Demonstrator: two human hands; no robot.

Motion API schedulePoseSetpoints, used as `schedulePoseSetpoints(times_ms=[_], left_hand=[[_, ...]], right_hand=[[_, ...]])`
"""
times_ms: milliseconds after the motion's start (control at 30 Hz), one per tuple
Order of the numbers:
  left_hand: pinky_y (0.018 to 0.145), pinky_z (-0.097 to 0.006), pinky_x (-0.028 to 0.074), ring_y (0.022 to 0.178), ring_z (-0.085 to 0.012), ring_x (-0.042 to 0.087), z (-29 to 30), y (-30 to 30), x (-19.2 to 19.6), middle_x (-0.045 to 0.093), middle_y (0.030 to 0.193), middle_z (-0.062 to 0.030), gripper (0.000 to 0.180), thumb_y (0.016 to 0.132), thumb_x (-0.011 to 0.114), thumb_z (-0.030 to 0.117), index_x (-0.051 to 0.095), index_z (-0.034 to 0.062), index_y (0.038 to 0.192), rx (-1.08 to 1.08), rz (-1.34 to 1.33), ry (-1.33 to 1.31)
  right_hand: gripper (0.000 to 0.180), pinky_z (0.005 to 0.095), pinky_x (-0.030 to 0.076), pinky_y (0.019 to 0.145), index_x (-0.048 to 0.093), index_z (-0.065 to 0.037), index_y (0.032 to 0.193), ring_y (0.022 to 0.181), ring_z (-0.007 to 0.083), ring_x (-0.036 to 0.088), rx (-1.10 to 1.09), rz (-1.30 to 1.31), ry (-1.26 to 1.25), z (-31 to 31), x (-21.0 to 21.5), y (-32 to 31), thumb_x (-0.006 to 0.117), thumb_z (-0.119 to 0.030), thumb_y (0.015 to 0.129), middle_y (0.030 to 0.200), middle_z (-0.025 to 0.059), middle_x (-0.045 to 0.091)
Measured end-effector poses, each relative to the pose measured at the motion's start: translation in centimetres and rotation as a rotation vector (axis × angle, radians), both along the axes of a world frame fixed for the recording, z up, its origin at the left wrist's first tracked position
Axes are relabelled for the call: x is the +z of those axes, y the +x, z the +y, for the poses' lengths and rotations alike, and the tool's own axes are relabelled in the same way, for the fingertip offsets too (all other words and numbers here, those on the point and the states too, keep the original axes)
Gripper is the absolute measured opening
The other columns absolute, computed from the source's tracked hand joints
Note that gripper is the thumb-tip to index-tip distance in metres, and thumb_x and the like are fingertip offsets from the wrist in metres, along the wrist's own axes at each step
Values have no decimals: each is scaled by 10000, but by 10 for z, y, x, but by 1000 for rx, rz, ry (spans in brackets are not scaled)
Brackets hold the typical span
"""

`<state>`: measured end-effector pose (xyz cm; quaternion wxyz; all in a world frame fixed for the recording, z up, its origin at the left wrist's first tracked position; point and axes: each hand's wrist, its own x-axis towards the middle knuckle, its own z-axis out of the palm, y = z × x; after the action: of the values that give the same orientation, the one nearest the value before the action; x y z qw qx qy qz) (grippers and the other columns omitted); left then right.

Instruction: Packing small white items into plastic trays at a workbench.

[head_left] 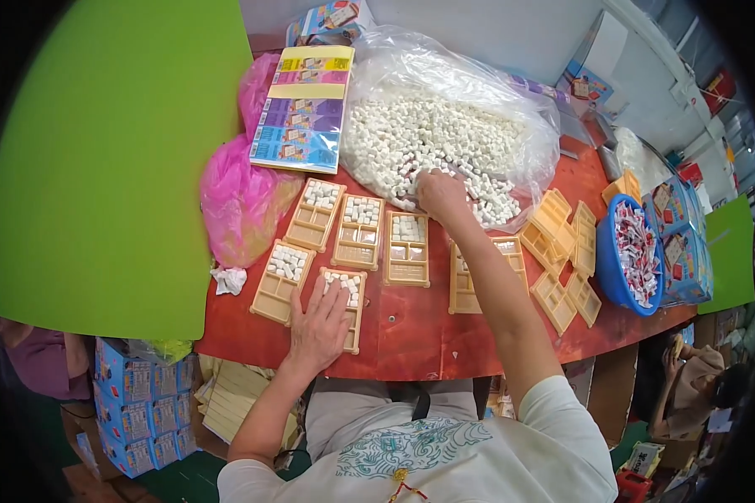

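Your left hand (320, 323) lay flat over a tray (351, 337), right hand (442, 194) curled, grip hidden, pink bag (236, 197), blue bowl (616, 267) near.

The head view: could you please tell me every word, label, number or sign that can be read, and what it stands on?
Sheets: print, too small to read.
Left boxes: labels, too small to read.
Right boxes: print, too small to read.
Shirt: lettering, too blurred to read.
White pieces: no readable marks.
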<state>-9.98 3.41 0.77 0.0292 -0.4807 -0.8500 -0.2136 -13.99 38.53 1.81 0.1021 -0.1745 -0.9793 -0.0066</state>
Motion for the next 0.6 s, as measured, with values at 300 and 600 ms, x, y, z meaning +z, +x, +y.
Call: schedulePoseSetpoints(times_ms=[300,600], left_hand=[[1127,-557,189,1399,-363,316,-7,-9,10,410,1457,-195,555,865,543,106,435,-17,1395,109,-154,152],[1118,-574,203,1420,-329,285,-17,3,-4,359,1494,-178,589,850,572,146,425,-24,1395,201,-108,118]], right_hand=[[139,484,513,693,661,-39,804,754,405,654,56,209,-155,22,15,-19,569,-142,816,809,212,665],[86,417,489,678,627,-30,913,748,344,618,562,226,-579,-152,14,55,614,-71,838,784,158,626]])
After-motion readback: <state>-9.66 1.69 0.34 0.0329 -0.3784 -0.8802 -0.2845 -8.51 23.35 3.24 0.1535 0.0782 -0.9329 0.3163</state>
